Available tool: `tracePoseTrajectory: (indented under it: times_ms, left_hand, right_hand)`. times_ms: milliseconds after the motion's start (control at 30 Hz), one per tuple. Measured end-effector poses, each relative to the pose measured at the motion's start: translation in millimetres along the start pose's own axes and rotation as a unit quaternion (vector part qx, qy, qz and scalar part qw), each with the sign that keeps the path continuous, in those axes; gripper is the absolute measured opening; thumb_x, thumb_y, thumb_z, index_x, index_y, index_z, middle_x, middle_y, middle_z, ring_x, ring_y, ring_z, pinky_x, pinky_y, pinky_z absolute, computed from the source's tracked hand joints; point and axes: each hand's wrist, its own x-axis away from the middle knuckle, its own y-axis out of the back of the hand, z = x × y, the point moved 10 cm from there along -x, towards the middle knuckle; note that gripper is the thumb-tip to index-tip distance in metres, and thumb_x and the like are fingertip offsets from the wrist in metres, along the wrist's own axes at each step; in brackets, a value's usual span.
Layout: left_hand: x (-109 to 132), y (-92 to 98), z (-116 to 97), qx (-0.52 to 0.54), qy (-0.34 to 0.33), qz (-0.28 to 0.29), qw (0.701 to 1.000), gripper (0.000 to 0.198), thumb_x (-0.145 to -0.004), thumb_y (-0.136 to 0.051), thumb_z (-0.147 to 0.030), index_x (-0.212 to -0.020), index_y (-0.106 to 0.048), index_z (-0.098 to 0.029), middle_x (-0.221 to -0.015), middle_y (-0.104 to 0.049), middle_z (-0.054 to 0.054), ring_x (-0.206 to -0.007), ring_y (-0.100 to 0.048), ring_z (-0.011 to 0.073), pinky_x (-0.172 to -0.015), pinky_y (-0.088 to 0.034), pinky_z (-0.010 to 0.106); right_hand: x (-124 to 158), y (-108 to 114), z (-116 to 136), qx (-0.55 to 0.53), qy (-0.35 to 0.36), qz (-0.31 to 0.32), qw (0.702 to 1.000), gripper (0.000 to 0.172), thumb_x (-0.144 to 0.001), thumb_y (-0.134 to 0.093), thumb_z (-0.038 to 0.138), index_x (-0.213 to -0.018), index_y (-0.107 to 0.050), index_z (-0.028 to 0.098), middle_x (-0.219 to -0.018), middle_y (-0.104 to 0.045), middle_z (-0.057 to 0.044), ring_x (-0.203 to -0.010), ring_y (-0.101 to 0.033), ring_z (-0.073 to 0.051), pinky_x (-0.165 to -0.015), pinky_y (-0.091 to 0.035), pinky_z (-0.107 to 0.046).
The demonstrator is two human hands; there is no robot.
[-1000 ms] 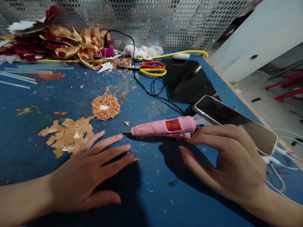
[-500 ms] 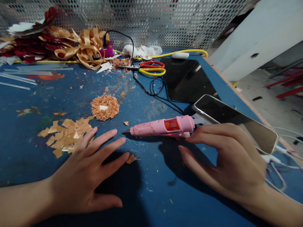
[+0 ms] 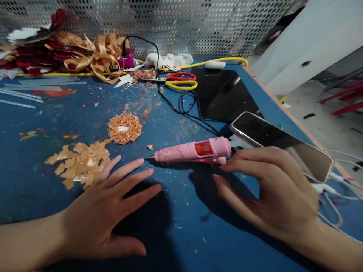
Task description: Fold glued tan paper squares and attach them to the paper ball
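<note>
Head view: right hand point(image 3: 272, 192), half-curled and empty, fingertips at the pink glue gun point(image 3: 193, 150), left hand point(image 3: 104, 213) spread flat by paper scraps point(image 3: 79, 164); lifting it needs a closing grip

Blue worktable point(image 3: 181, 241) with a perforated screen point(image 3: 181, 22) behind.
The worktable's blue surface is scuffed and paint-stained; the perforated screen, grey metal, stands along its far edge (small round holes throughout). Beyond the right edge, trimmed in pale orange, a white panel point(image 3: 312, 41) slants above a grey floor point(image 3: 326, 130) where red bars point(image 3: 347, 102) lie. The light is dim and cool.
</note>
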Motion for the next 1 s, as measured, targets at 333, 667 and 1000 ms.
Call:
tracePoseTrajectory:
  times_ms: [333,667,1000]
  left_hand:
    - [0.4,-1.4,-0.3,-0.011,-0.002,-0.001,1.0,0.073,-0.086,-0.037,-0.07,-0.145,-0.031,-0.028,-0.149,-0.038,0.005,-0.142,-0.018,0.0305,-0.114,0.0,0.053]
    - [-1.3,0.2,-0.9,-0.014,0.001,-0.012,1.0,0.069,-0.086,-0.038,-0.069,-0.141,-0.038,-0.028,-0.15,-0.036,0.006,-0.142,-0.02,0.0308,-0.114,-0.003,0.055]
    - [-7.5,48.4,-15.4,-0.093,-0.041,-0.228,0.968,0.012,-0.088,-0.06,-0.014,-0.097,-0.064,-0.021,-0.092,-0.07,-0.003,-0.09,-0.06,0.0121,-0.11,-0.031,0.041]
  right_hand:
    - [-0.7,-2.3,-2.2,0.005,-0.016,0.013,1.0,0.022,-0.082,-0.059,0.008,-0.096,-0.051,0.023,-0.086,-0.055,-0.006,-0.075,-0.055,-0.019,-0.064,-0.045,-0.034]
    - [0.1,0.3,-0.1,0.009,0.002,0.002,1.0,0.02,-0.081,-0.062,0.011,-0.094,-0.053,0.023,-0.084,-0.058,-0.005,-0.072,-0.057,-0.018,-0.06,-0.046,-0.034]
    - [3.6,-0.1,6.1,0.001,0.02,-0.004,1.0,0.015,-0.081,-0.062,0.012,-0.092,-0.054,0.018,-0.086,-0.057,-0.004,-0.075,-0.056,-0.015,-0.063,-0.048,-0.03]
